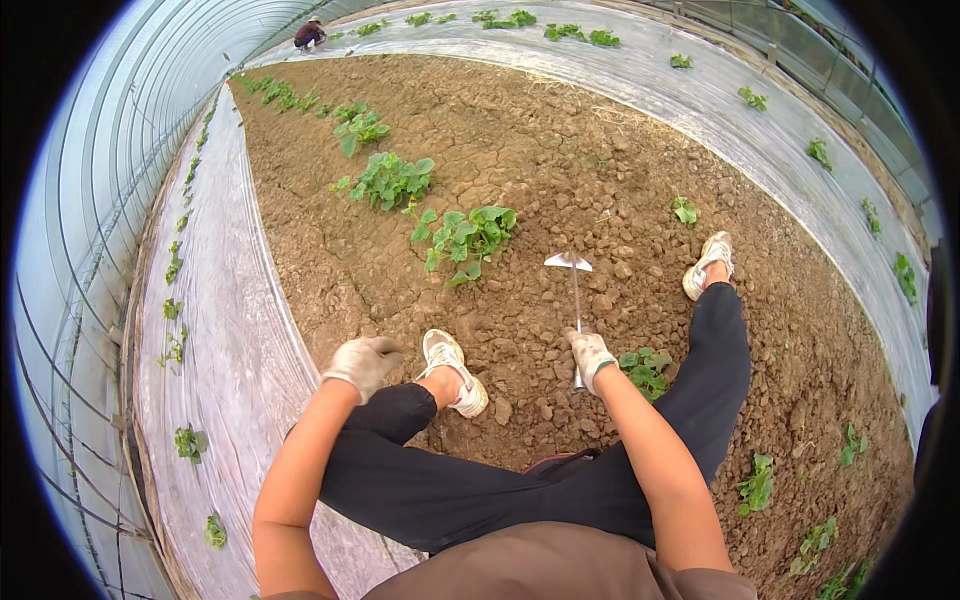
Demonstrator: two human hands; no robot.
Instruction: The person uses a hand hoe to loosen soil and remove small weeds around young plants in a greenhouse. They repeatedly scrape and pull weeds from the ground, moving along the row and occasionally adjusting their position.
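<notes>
In a pale work glove, my right hand (589, 355) is closed around the handle of a small hand hoe (576, 296). The hoe's wide metal blade (568, 262) points away from me, at the surface of the loose, cloddy soil. My left hand (364, 366), also gloved, is over my left knee; its fingertips are turned down and hidden, and no object shows in it. Left of the blade grows a leafy green plant (471, 238). Another low plant (649, 373) sits just right of my right hand, partly covered by my forearm and leg.
My shoes (452, 371) (709, 264) rest on the soil. Plastic film with plants runs along the left (225, 360) and the far right (720, 90). More plants (390, 180) line the bed ahead. A person (309, 34) crouches far off near the greenhouse wall (82, 187).
</notes>
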